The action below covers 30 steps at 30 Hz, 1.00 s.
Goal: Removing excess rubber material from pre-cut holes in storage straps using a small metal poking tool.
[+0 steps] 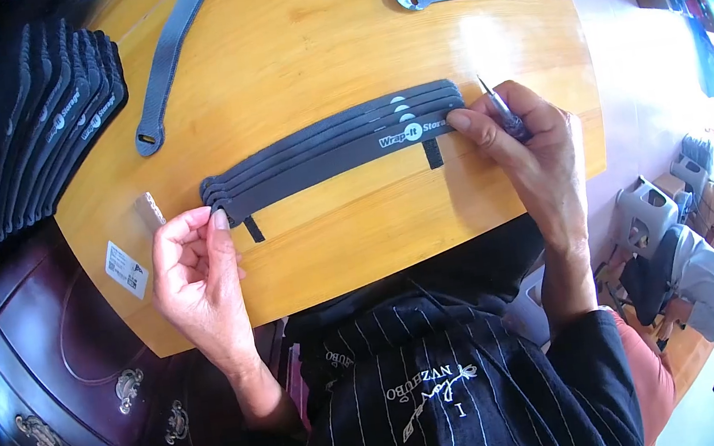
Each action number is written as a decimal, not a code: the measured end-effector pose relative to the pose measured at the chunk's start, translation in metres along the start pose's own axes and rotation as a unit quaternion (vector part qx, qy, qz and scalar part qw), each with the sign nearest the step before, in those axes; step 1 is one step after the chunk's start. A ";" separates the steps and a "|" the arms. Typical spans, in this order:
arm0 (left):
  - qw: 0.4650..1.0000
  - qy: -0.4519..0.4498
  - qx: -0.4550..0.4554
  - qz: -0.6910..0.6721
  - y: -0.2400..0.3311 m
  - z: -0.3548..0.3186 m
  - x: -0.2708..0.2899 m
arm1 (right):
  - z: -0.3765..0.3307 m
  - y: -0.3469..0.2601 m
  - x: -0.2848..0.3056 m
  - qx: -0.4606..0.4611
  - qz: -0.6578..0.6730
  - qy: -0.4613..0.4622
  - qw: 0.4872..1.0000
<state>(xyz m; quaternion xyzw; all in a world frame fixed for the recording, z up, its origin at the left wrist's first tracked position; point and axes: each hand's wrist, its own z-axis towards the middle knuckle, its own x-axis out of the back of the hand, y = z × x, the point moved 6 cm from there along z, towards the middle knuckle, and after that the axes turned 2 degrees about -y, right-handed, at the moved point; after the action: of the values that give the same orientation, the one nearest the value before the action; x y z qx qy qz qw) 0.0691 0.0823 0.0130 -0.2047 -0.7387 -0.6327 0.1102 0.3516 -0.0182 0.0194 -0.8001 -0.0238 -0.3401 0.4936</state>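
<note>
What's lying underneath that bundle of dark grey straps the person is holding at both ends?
Under the fanned bundle of dark grey fabric straps lies the yellow wooden board. Two short dark tabs poke out below the bundle's edge. What they join to underneath is covered.

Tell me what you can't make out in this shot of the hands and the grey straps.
1. Head view: the left end of the fanned straps is hidden by the left hand.
2. Most of the thin metal tool is hidden inside the right hand; its kind is unclear.
3. The short band under the straps: they cover its middle.
4. The strap pile is cut off by the dark rim.
</note>
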 end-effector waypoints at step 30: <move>0.992 -0.105 0.061 -0.024 0.006 0.009 0.005 | 0.018 -0.002 -0.006 -0.026 0.066 -0.085 0.994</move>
<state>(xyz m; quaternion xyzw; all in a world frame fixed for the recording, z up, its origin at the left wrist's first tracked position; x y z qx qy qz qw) 0.0682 0.0922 0.0189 -0.2453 -0.7883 -0.5635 0.0289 0.3551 -0.0012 0.0123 -0.8386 -0.0037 -0.2382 0.4899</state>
